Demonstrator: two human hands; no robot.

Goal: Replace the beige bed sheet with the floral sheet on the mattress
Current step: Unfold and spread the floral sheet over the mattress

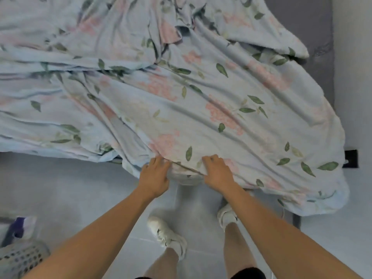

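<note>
One floral sheet (pixel 181 101) lies rumpled over the one mattress (pixel 314 21), whose grey top shows bare at the far right corner, and its near edge hangs over the side above the tiled floor (pixel 70 188). Two hands, left hand (pixel 155 174) and right hand (pixel 217 172), sit close together, each gripping that near edge. Two white shoes (pixel 169 234) stand below, and one laundry basket (pixel 22 258) sits at the lower left.

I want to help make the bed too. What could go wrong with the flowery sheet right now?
1. The floral sheet lies bunched in folds, with grey mattress still bare at the far right corner. Pulling from here might leave it crooked.
2. The left hand and right hand hold only its near edge, so the grip could slip.
3. The sheet hangs toward the floor near the shoes; stepping on it seems possible.
</note>
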